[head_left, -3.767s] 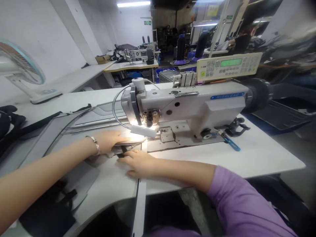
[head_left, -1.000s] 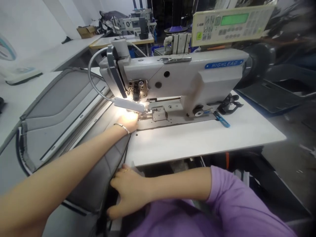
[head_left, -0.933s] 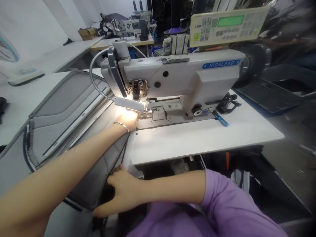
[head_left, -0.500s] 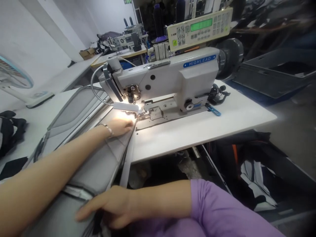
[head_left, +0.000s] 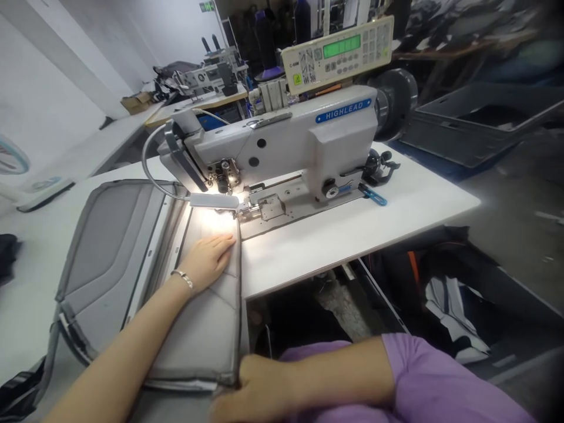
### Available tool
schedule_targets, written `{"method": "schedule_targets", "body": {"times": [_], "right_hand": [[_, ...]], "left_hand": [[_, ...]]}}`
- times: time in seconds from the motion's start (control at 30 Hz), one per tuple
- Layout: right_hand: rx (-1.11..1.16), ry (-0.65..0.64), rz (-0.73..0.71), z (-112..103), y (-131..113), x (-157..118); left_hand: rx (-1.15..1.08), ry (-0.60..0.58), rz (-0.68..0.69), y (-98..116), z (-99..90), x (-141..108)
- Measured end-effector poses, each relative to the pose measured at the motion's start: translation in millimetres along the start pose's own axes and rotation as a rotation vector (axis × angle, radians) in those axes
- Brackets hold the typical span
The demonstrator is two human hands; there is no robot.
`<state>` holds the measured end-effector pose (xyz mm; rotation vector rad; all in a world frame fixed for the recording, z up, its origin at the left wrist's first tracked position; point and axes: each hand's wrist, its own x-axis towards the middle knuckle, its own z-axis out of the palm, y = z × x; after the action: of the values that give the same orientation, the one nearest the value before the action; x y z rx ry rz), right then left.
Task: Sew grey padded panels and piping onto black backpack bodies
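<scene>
Grey padded panel point(head_left: 207, 329) flat on table point(head_left: 352, 235), 7 o'clock of sewing machine point(head_left: 286, 135). Left hand point(head_left: 206, 258) pressing flat, fingers spread. Right hand point(head_left: 251, 390) gripping near corner. Likely semi-stiff, bulky; hold by edges.

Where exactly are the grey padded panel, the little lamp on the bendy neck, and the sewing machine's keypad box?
grey padded panel point(head_left: 207, 329), head view, on its quilted near section.
lamp point(head_left: 214, 201), head view, on the white light bar.
keypad box point(head_left: 339, 53), head view, on its front face below the green display.
</scene>
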<state>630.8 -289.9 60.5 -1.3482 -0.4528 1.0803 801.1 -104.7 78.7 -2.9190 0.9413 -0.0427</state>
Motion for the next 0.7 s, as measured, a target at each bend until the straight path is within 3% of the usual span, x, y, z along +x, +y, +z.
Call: {"method": "schedule_targets", "body": {"times": [0.1,0.2,0.27,0.33,0.7], "right_hand": [[-0.795,-0.012,-0.542,-28.6,-5.1,-8.1],[-1.275,0.267,-0.860,-54.2,3.0,5.5],[-1.433,0.411,-0.925,-64.9,11.6,22.4],[-1.494,0.465,-0.982,-70.3,17.3,36.1],[-1.575,0.517,-1.026,-74.3,15.2,27.6]], "left_hand": [[-0.027,0.030,-0.004,-5.4,2.2,-2.8],[-0.052,0.052,0.008,-7.2,3.6,-5.4],[-0.048,0.056,0.011,-7.5,3.5,-6.2],[-0.036,0.046,0.017,-7.5,2.7,-6.3],[0.025,0.086,0.000,3.4,2.0,-4.0]]}}
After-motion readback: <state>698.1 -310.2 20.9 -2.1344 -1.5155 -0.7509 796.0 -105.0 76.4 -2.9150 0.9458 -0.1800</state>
